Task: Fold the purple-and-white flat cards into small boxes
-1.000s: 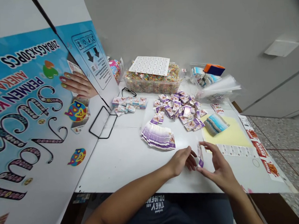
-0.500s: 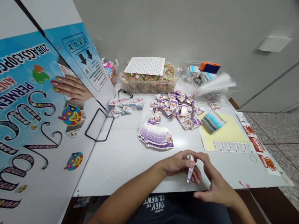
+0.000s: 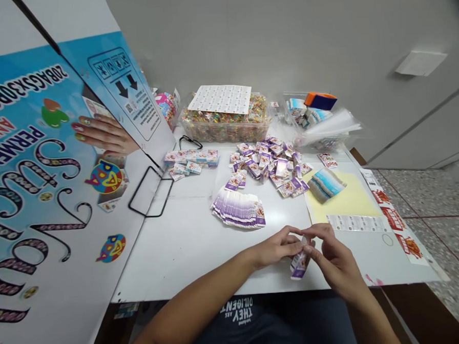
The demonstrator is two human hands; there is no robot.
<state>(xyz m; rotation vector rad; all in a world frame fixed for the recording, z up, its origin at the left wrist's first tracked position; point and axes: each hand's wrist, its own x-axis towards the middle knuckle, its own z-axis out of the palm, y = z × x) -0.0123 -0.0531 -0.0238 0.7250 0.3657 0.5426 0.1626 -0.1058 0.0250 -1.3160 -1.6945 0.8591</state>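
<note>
A small purple-and-white paper box hangs tilted between my two hands, above the table's front edge. My left hand pinches its upper part from the left. Thumb and index finger of my right hand close on the same upper end from the right. Just beyond lies a fanned stack of flat purple-and-white cartons. Behind the stack is a heap of small purple boxes, a few of them lying apart from the rest.
A large printed carton stands at the left beside a black wire frame. Small blue-and-pink boxes lie near it. At the back are a clear tub of wrapped pieces and a bin. A yellow sheet lies right.
My right hand has closed in from the right, and its thumb and index finger now grip the box's top. The box has turned, showing its wider printed face.
</note>
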